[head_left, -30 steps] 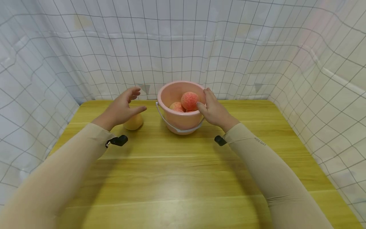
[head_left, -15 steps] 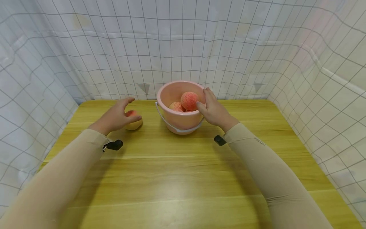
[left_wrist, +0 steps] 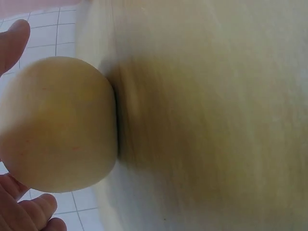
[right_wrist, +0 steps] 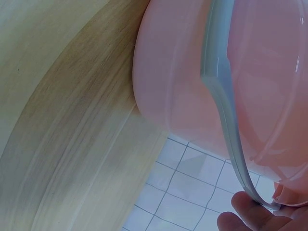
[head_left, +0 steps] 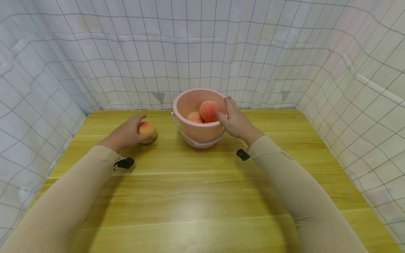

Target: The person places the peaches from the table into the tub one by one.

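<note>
A yellow peach [head_left: 147,130] with a red top sits on the wooden table at the left. My left hand [head_left: 126,133] is around it, thumb on the near side and fingers on the far side. In the left wrist view a gap shows between the thumb [left_wrist: 15,41] and the peach [left_wrist: 62,125]. To the right stands a pink bucket [head_left: 199,135] with several peaches inside, a red speckled one [head_left: 209,111] on top. My right hand [head_left: 236,122] holds the bucket's right rim, thumb over the edge, fingers outside by the handle's end [right_wrist: 262,199].
The bucket's pale handle [head_left: 202,143] hangs down at its front. Behind the wooden table [head_left: 190,189] a white curtain with a dark grid [head_left: 202,52] hangs along the back and both sides. A black wrist camera [head_left: 124,163] sticks out under the left sleeve.
My left hand has come down and to the left, from above the peach to around it. My right hand has stayed at the bucket's rim, and the bucket has not moved.
</note>
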### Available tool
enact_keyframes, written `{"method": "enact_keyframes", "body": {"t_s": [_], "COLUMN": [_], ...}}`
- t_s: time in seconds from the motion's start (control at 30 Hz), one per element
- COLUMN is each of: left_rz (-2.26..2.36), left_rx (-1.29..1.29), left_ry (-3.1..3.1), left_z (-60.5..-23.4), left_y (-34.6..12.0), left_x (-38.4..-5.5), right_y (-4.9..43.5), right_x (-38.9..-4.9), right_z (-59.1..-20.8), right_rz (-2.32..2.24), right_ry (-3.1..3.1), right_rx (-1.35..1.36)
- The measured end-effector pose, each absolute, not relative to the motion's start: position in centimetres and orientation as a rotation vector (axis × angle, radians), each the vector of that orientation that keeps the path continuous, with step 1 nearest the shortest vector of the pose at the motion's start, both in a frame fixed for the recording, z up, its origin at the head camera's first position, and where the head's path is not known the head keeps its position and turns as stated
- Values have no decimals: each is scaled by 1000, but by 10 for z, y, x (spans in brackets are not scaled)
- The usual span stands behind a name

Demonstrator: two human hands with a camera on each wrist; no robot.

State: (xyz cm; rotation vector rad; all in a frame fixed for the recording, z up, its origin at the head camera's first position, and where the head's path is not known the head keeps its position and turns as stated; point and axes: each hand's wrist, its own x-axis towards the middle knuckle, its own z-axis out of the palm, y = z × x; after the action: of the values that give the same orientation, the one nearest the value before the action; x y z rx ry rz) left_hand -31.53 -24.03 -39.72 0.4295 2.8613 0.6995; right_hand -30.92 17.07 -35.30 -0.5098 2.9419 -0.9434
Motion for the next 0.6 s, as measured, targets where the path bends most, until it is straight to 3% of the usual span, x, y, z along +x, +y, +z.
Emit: {"method": "enact_keyframes", "body": {"t_s": [0.6], "left_rz": [904], "left_rx": [365], "left_ry": [2762], "left_z": [-418], "left_y": [-248], "left_x": [-321], "right_y": [171], "right_x": [-309], "right_z": [-352], "right_rz": [-961], "right_ry": [2932], "right_rx": [-512]}}
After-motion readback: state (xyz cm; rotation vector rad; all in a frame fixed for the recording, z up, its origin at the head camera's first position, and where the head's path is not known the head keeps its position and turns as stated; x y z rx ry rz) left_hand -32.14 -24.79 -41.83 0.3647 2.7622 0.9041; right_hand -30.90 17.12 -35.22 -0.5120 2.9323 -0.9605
